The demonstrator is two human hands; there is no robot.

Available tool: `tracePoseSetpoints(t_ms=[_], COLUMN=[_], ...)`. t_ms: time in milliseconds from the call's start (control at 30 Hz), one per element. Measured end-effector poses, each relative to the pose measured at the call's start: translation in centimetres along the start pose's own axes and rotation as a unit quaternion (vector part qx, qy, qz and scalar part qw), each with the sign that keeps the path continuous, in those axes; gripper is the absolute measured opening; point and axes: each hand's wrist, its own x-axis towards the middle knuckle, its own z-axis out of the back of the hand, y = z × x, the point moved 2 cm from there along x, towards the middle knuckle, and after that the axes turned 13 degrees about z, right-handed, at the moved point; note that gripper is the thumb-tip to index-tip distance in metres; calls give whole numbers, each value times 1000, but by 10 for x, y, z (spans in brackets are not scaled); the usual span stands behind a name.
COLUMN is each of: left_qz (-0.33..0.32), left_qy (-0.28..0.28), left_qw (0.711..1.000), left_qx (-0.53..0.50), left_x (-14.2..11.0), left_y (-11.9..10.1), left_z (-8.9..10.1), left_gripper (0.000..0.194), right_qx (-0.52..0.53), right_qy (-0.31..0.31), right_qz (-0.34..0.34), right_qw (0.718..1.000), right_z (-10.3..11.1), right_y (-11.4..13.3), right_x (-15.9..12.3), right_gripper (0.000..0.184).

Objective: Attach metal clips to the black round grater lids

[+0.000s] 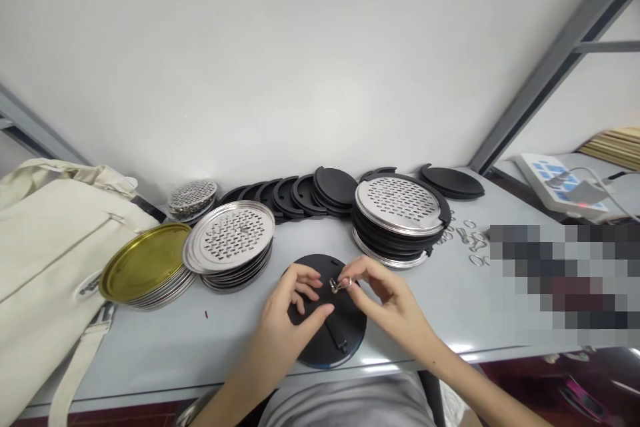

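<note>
A round black disc (327, 343) lies flat on the table near its front edge, with a slot and a small fitting in its face. Between thumb and forefinger my right hand (387, 293) pinches a small shiny metal ring with a clasp (341, 285), held over the disc. My left hand (293, 307) hovers above the disc's left side, fingers curved and apart, thumb pointing at the metal piece. Nothing shows in its grasp. The two hands cover parts of the disc's left and right edges.
Behind are stacked perforated metal discs (240, 233), black discs (336, 187) and a mixed stack (399, 203). Gold-coloured lids (147, 263) and a cream bag (65, 240) stand left. Loose metal rings (477, 260) lie right, beside a pixelated area. A white wall (320, 67) rises behind.
</note>
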Motion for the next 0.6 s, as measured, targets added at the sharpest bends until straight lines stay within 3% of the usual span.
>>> tracePoseSetpoints(t_ms=[100, 200, 300, 467, 600], left_qz=[-38, -101, -166, -228, -229], left_qy=[1, 102, 164, 84, -70], left_qw=[989, 956, 919, 889, 870], left_qx=[140, 256, 316, 387, 432], left_x=[-7, -13, -13, -4, -2], left_y=[0, -2, -1, 6, 11], left_z=[10, 17, 19, 5, -19], left_gripper=[50, 84, 90, 85, 72], right_qx=[2, 32, 42, 34, 10], right_qy=[-28, -30, -21, 0, 22], right_qz=[12, -10, -34, -71, -104], right_qw=[1000, 999, 998, 997, 994], right_z=[8, 12, 13, 16, 18], right_y=[1, 0, -1, 0, -4], right_x=[2, 3, 4, 1, -13], right_gripper=[7, 8, 7, 11, 14])
